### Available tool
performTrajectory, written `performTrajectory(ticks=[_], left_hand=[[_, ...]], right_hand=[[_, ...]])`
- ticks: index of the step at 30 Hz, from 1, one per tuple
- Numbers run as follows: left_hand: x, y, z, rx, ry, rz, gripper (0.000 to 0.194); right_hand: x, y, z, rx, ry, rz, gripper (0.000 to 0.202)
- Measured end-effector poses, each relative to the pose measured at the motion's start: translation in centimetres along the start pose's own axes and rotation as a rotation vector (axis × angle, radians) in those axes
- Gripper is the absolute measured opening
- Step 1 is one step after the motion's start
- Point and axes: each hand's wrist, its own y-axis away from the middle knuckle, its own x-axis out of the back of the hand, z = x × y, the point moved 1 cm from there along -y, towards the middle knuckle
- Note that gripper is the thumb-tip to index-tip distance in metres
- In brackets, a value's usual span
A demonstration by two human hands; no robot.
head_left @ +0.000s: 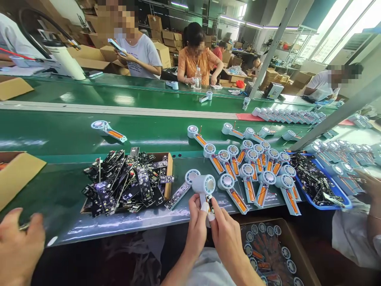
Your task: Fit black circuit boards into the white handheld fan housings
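My left hand point(196, 220) grips a pale blue handheld fan point(203, 183) by its handle, with the round head upward. The fingers of my right hand point(224, 226) are closed on a small dark circuit board point(210, 203) at the handle's open side. White covers wrap some fingertips. How far the board sits inside the handle is hidden by my fingers. Just behind lies another fan point(180, 194) with a board showing along its handle. To the left, circuit boards point(127, 178) are heaped in a shallow cardboard box point(170, 174).
Several fans point(248, 171) with orange-filled handles crowd the green bench to the right. Beyond stands a blue tray point(323, 206) of boards. A carton point(297, 254) of fans sits below. Co-workers' hands appear at left point(22, 246) and right point(369, 184). One fan point(108, 130) lies on the conveyor.
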Motion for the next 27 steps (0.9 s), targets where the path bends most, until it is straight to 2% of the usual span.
performTrajectory(ticks=[3,6,9,11,13,15,17,19,21,24,27], left_hand=[[-0.2,0.1,-0.1,-0.042,-0.052,0.084,0.042],[-0.4,-0.1,0.1,-0.029,-0.091,0.083,0.036],[-0.4,-0.3,0.3,-0.013,-0.112,0.051,0.033],[-0.1,-0.4,0.7,-0.049,-0.201,0.018,0.034],[0.7,-0.5,1.3,-0.172,-0.404,-0.043,0.033],[1.8,-0.7,2.0,-0.393,-0.672,-0.033,0.031],[3.1,-0.9,2.4,-0.622,-0.938,0.105,0.032],[4.1,-1.3,2.4,-0.736,-1.147,0.275,0.034],[4.6,-1.8,2.0,-0.726,-1.26,0.319,0.038],[4.9,-2.3,1.5,-0.642,-1.228,0.234,0.04],[5.1,-2.5,1.5,-0.587,-1.127,0.155,0.041]], right_hand=[[0.0,-0.2,-0.7,0.078,0.271,-0.092,0.055],[0.2,-0.5,-1.0,0.117,0.397,-0.104,0.064],[-0.1,-0.8,-0.6,0.159,0.356,-0.057,0.071],[-0.5,-0.9,-0.1,0.186,0.264,-0.043,0.074],[-0.8,-0.9,0.6,0.169,0.2,-0.045,0.073],[-1.2,-0.8,1.4,0.121,0.185,-0.028,0.071],[-1.6,-0.7,1.9,0.087,0.2,0.004,0.07],[-2.3,-0.9,2.2,0.069,0.226,-0.005,0.069],[-2.9,-1.4,2.1,0.062,0.258,-0.059,0.069],[-2.7,-2.7,1.6,0.073,0.302,-0.165,0.069],[-1.4,-3.9,0.5,0.114,0.304,-0.248,0.05]])
